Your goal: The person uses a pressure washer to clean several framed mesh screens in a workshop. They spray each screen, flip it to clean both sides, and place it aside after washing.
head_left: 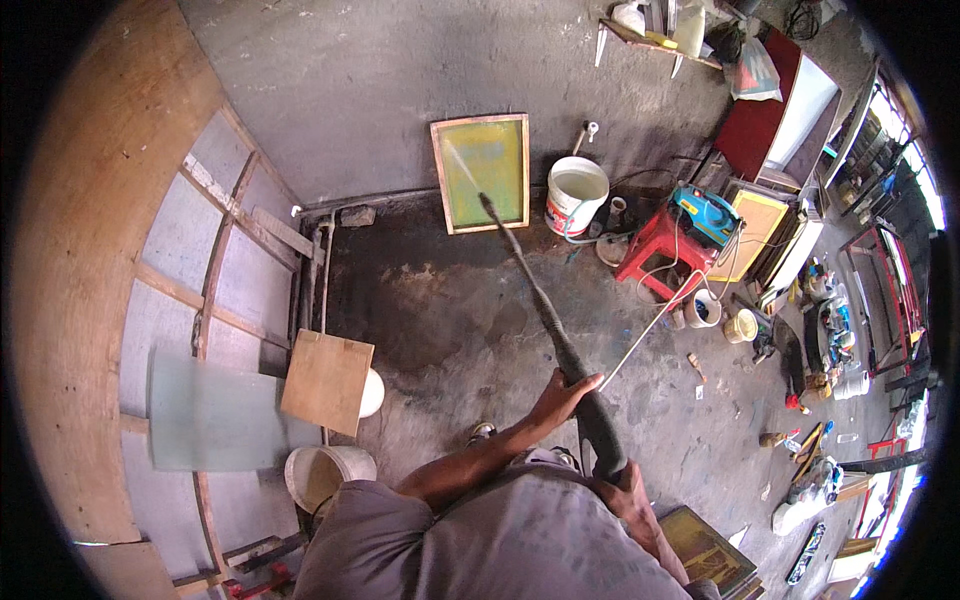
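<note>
With both hands I hold a long black pressure washer lance (545, 308). My left hand (562, 398) is wrapped round its thick middle part. My right hand (625, 492) grips the handle end, close to my body; its fingers are partly hidden. A pale jet of water leaves the nozzle and strikes a wood-framed printing screen (496, 190). Its mesh is yellow-green with a bluish patch in the middle. The screen leans upright against the grey wall, its lower edge on the wet floor.
A white bucket (560, 205) stands right of the screen under a tap (591, 129). A blue pressure washer (708, 215) sits on a red stool (640, 262), with hoses around. Left are a wooden board (325, 375), glass sheet (205, 415) and another bucket (365, 462). Tools and pots litter the right.
</note>
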A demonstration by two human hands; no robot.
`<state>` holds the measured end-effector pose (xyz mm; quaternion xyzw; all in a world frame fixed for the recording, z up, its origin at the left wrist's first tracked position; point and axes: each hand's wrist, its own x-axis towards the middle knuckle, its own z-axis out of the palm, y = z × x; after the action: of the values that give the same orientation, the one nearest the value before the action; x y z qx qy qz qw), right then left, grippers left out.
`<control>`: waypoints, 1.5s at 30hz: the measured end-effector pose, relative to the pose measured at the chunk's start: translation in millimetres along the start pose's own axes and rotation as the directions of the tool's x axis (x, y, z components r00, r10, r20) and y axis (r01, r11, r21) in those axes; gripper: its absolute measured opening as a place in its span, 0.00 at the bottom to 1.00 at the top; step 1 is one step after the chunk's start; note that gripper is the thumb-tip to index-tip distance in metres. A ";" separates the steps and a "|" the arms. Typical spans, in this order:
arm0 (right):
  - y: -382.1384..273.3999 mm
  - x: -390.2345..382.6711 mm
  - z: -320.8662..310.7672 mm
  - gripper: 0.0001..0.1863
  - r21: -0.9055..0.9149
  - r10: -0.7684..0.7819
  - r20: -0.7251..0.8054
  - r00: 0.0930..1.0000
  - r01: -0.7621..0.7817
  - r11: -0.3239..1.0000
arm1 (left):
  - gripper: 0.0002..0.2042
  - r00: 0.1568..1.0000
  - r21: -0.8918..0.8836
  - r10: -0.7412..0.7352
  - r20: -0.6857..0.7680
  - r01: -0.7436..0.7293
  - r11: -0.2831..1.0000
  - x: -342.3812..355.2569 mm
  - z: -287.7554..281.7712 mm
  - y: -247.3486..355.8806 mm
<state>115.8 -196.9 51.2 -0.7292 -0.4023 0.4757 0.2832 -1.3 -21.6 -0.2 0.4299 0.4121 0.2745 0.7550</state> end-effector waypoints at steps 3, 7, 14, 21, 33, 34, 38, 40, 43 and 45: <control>-4.8 -8.2 8.3 0.18 -0.004 0.060 -0.038 0.997 -0.060 0.998 | 0.21 0.991 0.050 -0.102 0.089 0.098 0.994 13.6 1.1 -16.2; -8.7 -9.3 0.9 0.17 -0.070 0.101 -0.013 0.995 -0.102 0.992 | 0.20 0.993 -0.006 -0.099 0.064 0.099 0.995 18.2 7.3 -40.7; 10.6 -9.6 3.6 0.17 0.001 0.134 -0.008 0.991 -0.134 0.991 | 0.19 0.992 0.000 -0.072 0.107 0.073 0.997 27.6 -0.9 -79.6; -2.2 -5.4 -1.3 0.19 -0.075 0.213 0.054 0.976 -0.209 0.975 | 0.23 0.988 0.063 -0.142 0.052 0.139 0.988 31.2 -8.7 -89.8; -15.2 -2.0 13.3 0.20 -0.008 0.126 0.057 0.990 -0.125 0.992 | 0.18 0.992 -0.029 -0.103 0.075 0.106 0.994 25.1 -15.8 -65.8; -20.7 -2.9 14.6 0.20 -0.028 0.145 0.065 0.987 -0.143 0.989 | 0.18 0.994 -0.035 -0.048 0.095 0.052 0.998 24.1 -17.2 -64.6; -27.3 0.5 15.8 0.20 -0.053 0.174 0.060 0.983 -0.171 0.984 | 0.18 0.989 -0.026 -0.120 0.081 0.122 0.992 17.0 -16.6 -48.8; -28.4 0.4 18.5 0.17 -0.033 0.136 0.013 0.991 -0.136 0.990 | 0.18 0.986 -0.022 -0.152 0.070 0.154 0.988 17.2 -21.5 -53.3; -32.9 -0.7 23.8 0.15 -0.021 0.097 -0.029 0.995 -0.098 0.995 | 0.18 0.986 -0.027 -0.160 0.050 0.161 0.987 19.1 -21.8 -55.2; -23.0 1.2 21.1 0.20 -0.060 0.147 0.045 0.988 -0.145 0.988 | 0.18 0.986 -0.033 -0.158 0.060 0.160 0.987 21.6 -21.1 -58.6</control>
<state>89.3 -183.4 60.8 -0.7524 -0.3679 0.5014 0.2170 -4.9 -24.1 -66.0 0.3891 0.4182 0.2088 0.7938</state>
